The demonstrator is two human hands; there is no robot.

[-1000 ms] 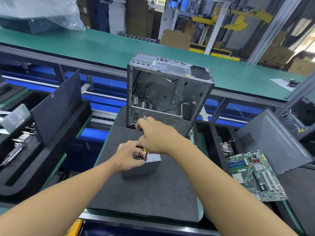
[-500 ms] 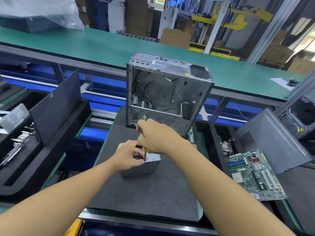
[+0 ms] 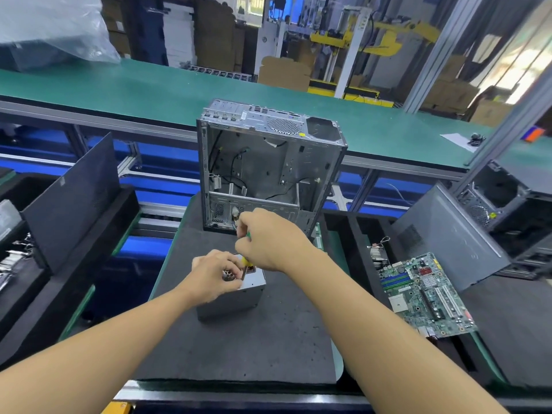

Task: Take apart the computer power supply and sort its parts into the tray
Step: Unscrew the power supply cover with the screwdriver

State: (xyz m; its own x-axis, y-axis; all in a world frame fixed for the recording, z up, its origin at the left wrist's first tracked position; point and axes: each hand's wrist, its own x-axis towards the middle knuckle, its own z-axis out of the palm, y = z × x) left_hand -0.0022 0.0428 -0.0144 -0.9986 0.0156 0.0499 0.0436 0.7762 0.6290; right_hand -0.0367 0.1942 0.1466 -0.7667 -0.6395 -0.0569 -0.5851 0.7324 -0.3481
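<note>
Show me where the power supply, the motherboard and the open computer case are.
power supply (image 3: 236,300): head view, on its grey side wall facing the camera.
motherboard (image 3: 424,294): head view, on the middle of the green board.
computer case (image 3: 268,162): head view, on its bare inner wall.

Setting: factory floor, electronics teardown line. A long green conveyor belt (image 3: 134,91) on aluminium framing runs across the station. Black foam trays (image 3: 357,243) flank a dark work mat (image 3: 254,345). A stripped computer case (image 3: 310,165) stands on the mat; a bare motherboard (image 3: 424,294) lies in the right tray. Cardboard boxes (image 3: 283,74) and yellow machinery (image 3: 391,40) stand behind.
</note>
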